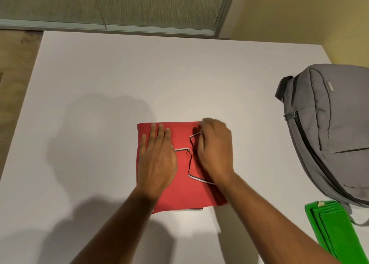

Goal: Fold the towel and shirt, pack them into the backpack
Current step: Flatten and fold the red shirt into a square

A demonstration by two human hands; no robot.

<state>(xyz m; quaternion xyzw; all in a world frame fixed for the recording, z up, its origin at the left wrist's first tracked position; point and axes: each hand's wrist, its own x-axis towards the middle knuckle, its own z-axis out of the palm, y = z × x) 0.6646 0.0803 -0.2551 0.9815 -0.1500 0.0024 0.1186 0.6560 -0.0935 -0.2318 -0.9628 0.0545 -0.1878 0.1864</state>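
A red shirt, folded into a rough square, lies flat on the white table, a little toward the near edge and about midway between the left and right edges. Its sleeve cuffs, trimmed in white and black stripes, are folded in across the top face, and a strip of the same trim shows along the shirt's near edge.

The left hand rests palm down on the left half of the shirt, fingers straight and together, pointing toward the far edge of the table and pressing the cloth flat; it grasps nothing. The right hand is on the right half of the shirt with its fingers curled downward near the far right corner of the fold, at the striped cuff; it appears to pinch the fabric there, though the fingertips are hidden under the hand and slightly blurred.

A grey backpack lies on its back along the right edge of the table, well apart from the shirt, its main zipper closed. Just at its near end a green towel, already folded into a long narrow stack, lies at the near right corner of the table.
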